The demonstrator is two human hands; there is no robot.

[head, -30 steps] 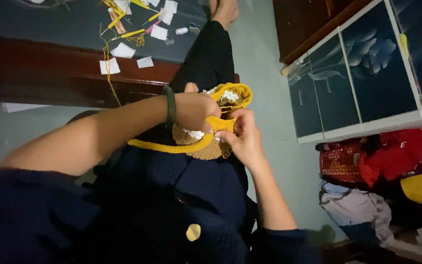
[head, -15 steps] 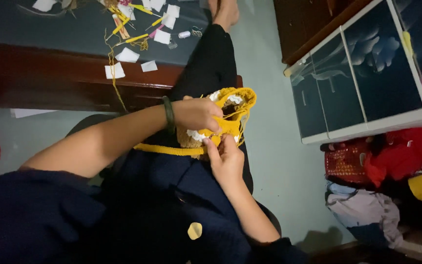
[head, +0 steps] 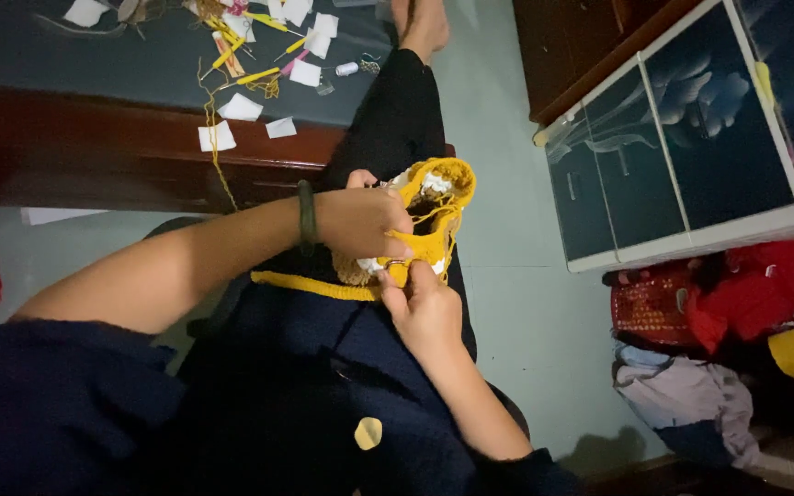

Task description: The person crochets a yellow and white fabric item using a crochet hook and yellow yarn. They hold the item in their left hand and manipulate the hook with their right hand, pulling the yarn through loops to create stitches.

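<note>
home room | glass-door cabinet [head: 682, 138] | clothes pile [head: 737, 349] | cluttered craft table [head: 94, 64]

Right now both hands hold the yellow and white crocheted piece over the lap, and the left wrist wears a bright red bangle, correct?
Not quite: the bangle is dark green, as the head view shows. Both the left hand and right hand do hold the yellow and white crocheted piece over the lap.

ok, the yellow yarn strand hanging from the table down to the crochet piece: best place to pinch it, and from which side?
Probably the free mid-span of the yellow yarn strand, where it drops past the table edge. It hangs taut and clear there, so fingers could close across it from the open floor side. Nearer the crochet piece the left hand and right hand crowd it.
</note>
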